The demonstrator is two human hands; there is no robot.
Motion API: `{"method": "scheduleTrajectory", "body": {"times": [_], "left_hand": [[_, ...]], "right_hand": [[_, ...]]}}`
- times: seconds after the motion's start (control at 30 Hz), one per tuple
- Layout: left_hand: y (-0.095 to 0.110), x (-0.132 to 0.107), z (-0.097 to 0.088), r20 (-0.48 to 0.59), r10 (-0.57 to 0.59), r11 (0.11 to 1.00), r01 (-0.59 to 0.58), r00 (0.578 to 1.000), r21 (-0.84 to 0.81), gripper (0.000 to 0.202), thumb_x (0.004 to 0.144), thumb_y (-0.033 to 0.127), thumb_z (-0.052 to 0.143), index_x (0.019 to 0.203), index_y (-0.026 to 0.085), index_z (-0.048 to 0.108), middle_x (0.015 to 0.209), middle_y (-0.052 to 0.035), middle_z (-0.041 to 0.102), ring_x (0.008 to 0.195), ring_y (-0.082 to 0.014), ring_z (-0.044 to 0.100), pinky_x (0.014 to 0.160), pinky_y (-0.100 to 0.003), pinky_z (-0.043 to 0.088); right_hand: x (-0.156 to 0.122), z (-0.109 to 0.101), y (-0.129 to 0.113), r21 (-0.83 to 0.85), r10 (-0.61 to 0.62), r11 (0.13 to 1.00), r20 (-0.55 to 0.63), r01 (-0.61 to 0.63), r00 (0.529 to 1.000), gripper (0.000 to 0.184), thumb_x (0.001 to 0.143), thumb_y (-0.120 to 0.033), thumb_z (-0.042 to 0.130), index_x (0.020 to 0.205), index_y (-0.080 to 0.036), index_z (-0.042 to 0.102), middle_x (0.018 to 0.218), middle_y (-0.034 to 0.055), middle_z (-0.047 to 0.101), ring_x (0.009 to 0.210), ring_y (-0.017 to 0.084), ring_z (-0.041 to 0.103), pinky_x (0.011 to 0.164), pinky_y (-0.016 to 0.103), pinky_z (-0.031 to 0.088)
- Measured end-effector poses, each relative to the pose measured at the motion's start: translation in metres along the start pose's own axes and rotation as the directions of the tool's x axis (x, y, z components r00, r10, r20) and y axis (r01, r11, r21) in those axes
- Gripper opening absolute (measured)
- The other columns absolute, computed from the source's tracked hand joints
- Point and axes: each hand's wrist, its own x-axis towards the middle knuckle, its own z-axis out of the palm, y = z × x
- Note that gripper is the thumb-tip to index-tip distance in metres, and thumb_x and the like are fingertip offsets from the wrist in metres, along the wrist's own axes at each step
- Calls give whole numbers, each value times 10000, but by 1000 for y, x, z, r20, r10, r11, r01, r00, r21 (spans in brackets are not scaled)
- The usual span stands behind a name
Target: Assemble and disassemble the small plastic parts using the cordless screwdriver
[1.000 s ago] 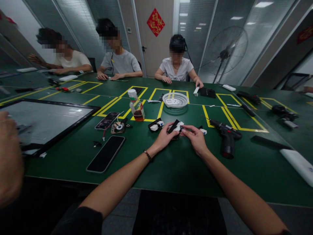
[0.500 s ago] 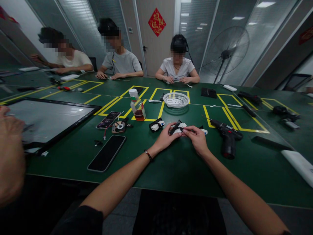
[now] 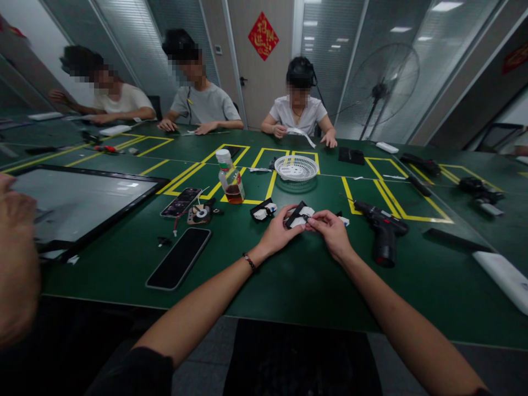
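Observation:
A small black-and-white part (image 3: pixel 300 215), dark at its frame and pale inside, is held just above the green table. My left hand (image 3: pixel 280 228) grips its left side, thumb along the near edge. At its right corner, the fingers of my right hand (image 3: pixel 330 231) are pinched together; whether a smaller piece sits in the pinch is hidden. A similar black-and-white part (image 3: pixel 264 210) lies left of my left hand. Behind my right hand another pale piece (image 3: pixel 344 221) shows only partly. To the right rests a black cordless drill (image 3: pixel 383 231).
A phone (image 3: pixel 179 258) lies left of my forearm, near a second phone (image 3: pixel 181 202) and a small wired device (image 3: pixel 201 213). Beyond them stand a bottle (image 3: pixel 231 184) and a white basket (image 3: pixel 296 175). A framed panel (image 3: pixel 159 190) and a co-worker's arm (image 3: pixel 18 264) occupy the left.
The held part has tilted slightly, showing more of its pale inside. My hands stay nearly in place. Across the table, a person has lifted a white strip and moved one hand aside.

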Motion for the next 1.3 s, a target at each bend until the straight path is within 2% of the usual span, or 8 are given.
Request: {"method": "scheduleTrajectory", "body": {"times": [0.23, 0.43, 0.53, 0.97, 1.3], "left_hand": [[3, -1, 0, 0, 8, 1000, -8, 1000, -1, 626, 798, 319, 721, 1363, 197, 483, 1218, -104, 654, 1091, -246, 639, 949, -406, 516], [8, -4, 1, -42, 4, 997, -1, 999, 81, 699, 798, 374, 724, 1414, 210, 438, 1147, -107, 667, 899, -217, 672, 736, -337, 558], [9, -4, 1, -60, 9, 993, -2, 998, 115, 722, 788, 382, 732, 1423, 223, 428, 1148, -104, 663, 876, -209, 665, 706, -323, 552], [14, -5, -2, -79, 57, 983, -43, 995, 176, 757, 769, 410, 750, 1423, 215, 424, 1228, -123, 631, 1068, -260, 630, 859, -381, 533], [15, -6, -2, -87, 31, 985, -16, 996, 169, 750, 777, 424, 739, 1423, 219, 418, 1225, -126, 634, 1051, -260, 639, 834, -378, 540]], "right_hand": [[-1, 0, -3, -21, 30, 999, -11, -30, 999, 258, 732, -320, 825, 852, -201, 630, 791, 1, 705, 744, 177, 723, 785, 337, 607], [-1, 0, -6, -18, -3, 1000, 3, 3, 1000, 240, 745, -309, 820, 845, -203, 628, 784, -4, 708, 736, 169, 722, 767, 324, 607], [-1, -1, -6, -17, -5, 1000, -6, 5, 1000, 245, 736, -314, 826, 842, -202, 635, 791, -5, 708, 740, 170, 721, 770, 328, 606], [-1, 1, 2, 64, 64, 996, -24, -63, 998, 288, 728, -355, 829, 921, -207, 673, 851, 12, 712, 784, 170, 718, 820, 342, 608], [-4, 4, -1, -18, 35, 999, -21, -36, 999, 255, 764, -385, 800, 881, -183, 698, 799, 32, 738, 735, 160, 709, 757, 300, 604]]}}
